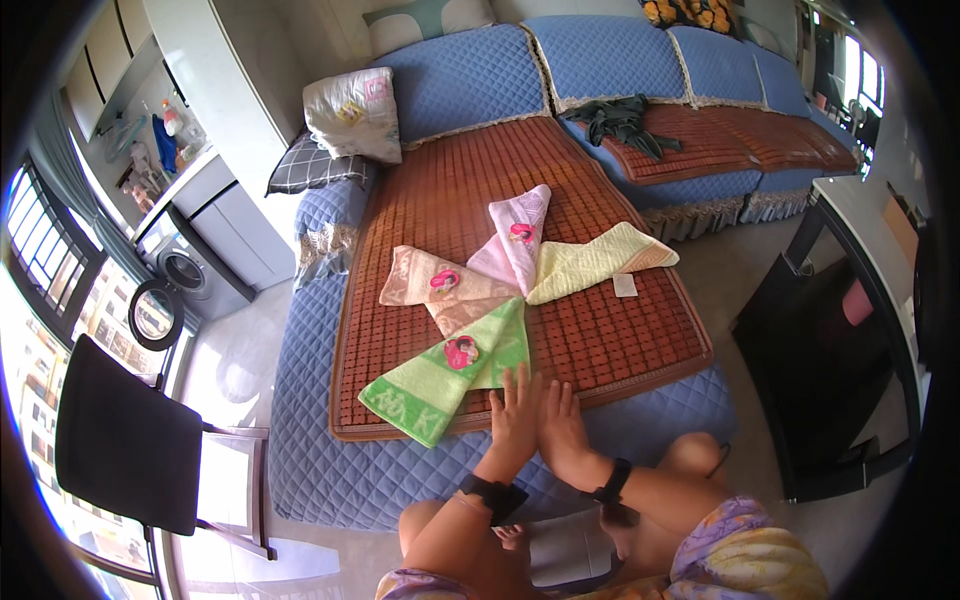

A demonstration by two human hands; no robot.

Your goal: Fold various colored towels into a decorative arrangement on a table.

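Observation:
My left hand [514,418] is spread palm down at the mat's near edge, its fingertips at the lower edge of a folded green towel [420,382]. Close beside it, my right hand [562,426] lies with fingers extended and nothing in it. Four towels fan out from one point: the green one, a brown-beige towel [409,277], a pink towel [506,251] and a pale yellow towel [592,262]. Pink labels sit on the green, beige and pink towels. A small white paper tag [625,285] lies below the yellow towel.
The reddish-brown tile mat [622,337] covers a blue quilted sofa [315,480]. Dark clothing [626,124] lies on the far seat, and a packaged pillow [356,112] rests at the back left. A black chair [131,435] stands left, a glass-topped table [832,360] right.

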